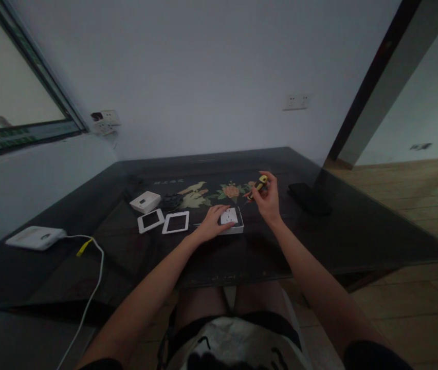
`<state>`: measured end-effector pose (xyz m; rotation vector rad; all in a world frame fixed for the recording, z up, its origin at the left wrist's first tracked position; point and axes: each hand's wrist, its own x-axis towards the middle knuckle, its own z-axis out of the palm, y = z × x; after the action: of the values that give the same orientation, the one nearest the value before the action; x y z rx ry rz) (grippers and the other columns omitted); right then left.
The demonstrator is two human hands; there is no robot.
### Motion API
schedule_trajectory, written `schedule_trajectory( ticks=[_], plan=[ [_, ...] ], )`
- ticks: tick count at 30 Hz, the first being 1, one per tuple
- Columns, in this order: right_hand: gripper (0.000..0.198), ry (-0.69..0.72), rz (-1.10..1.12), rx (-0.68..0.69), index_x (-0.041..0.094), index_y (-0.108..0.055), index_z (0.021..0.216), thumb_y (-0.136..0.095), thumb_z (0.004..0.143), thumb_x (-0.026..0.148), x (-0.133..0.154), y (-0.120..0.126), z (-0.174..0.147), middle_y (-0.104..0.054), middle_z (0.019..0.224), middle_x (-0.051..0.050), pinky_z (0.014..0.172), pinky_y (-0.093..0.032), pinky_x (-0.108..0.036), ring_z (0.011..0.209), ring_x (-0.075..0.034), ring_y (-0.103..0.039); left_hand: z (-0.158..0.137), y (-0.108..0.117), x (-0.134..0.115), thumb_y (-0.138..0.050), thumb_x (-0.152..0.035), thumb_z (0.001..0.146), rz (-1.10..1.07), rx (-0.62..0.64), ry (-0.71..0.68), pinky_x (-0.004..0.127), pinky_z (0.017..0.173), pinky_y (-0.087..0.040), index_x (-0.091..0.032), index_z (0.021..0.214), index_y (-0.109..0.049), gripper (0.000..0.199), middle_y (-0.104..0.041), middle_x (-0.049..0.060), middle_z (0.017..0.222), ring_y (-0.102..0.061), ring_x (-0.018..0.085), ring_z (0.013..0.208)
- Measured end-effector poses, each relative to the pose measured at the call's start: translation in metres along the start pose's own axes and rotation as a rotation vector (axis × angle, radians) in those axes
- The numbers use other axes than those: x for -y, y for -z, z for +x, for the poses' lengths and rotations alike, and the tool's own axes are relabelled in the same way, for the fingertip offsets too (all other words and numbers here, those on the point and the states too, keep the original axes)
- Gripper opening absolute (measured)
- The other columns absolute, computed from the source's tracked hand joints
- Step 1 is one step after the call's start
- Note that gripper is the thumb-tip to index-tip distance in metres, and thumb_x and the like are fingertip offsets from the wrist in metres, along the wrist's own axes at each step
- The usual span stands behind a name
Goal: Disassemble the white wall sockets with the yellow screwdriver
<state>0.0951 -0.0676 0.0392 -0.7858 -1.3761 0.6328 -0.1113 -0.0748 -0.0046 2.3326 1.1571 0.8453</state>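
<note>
from where i stand, the glossy black tabletop point(350, 241) carries, at its left, a smooth white round-cornered device point(37, 237) trailing a pale cable point(102, 264), then a squarish white box point(145, 201), a dark jagged piece point(171, 201) and two thin, flat white frames point(176, 222) around dark middles. nearer the middle, the left hand point(214, 222) has its grip pinched across a slotted white socket plate point(229, 216), which sits inside a shallow white box with a dark gap at its right; just beyond, the right hand point(267, 198) has its grip curled around a yellow-and-black screwdriver point(258, 188), its thin shaft slanting toward that box, with a flat black oblong point(309, 199) lying farther right.
</note>
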Motion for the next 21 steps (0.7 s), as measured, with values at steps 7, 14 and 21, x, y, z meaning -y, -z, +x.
schedule_trajectory(
  ticks=[7,14,21],
  plan=[
    [0.044,0.170,-0.376,0.112,0.028,-0.041,0.125,-0.053,0.083,0.025,0.025,-0.012,0.005,-0.058,0.103,-0.003,0.059,-0.052,-0.027,0.066,-0.013,-0.061,0.000,0.000,-0.003,-0.064,-0.043,0.081,0.012,-0.005,0.025,0.042,0.110,-0.033,-0.018,0.130,-0.050,0.058,-0.051,0.013,0.128,-0.043,0.027,0.124],
    [0.040,0.250,-0.890,0.258,0.022,-0.048,0.128,-0.051,0.089,0.032,0.055,-0.042,0.012,-0.067,0.101,-0.009,0.069,-0.045,-0.030,0.083,-0.023,-0.064,-0.001,-0.002,-0.002,-0.065,-0.042,0.080,0.002,-0.021,0.040,0.044,0.111,-0.032,-0.020,0.129,-0.051,0.055,-0.049,0.011,0.131,-0.042,0.027,0.126],
    [0.028,0.307,-0.921,0.068,0.024,-0.063,0.102,-0.051,0.090,0.046,0.063,-0.043,0.021,-0.065,0.096,-0.008,0.063,-0.043,-0.027,0.086,-0.024,-0.060,-0.001,-0.003,-0.002,-0.065,-0.043,0.079,0.004,-0.029,0.033,0.046,0.111,-0.031,-0.022,0.130,-0.051,0.057,-0.049,0.012,0.131,-0.043,0.028,0.126]
  ],
)
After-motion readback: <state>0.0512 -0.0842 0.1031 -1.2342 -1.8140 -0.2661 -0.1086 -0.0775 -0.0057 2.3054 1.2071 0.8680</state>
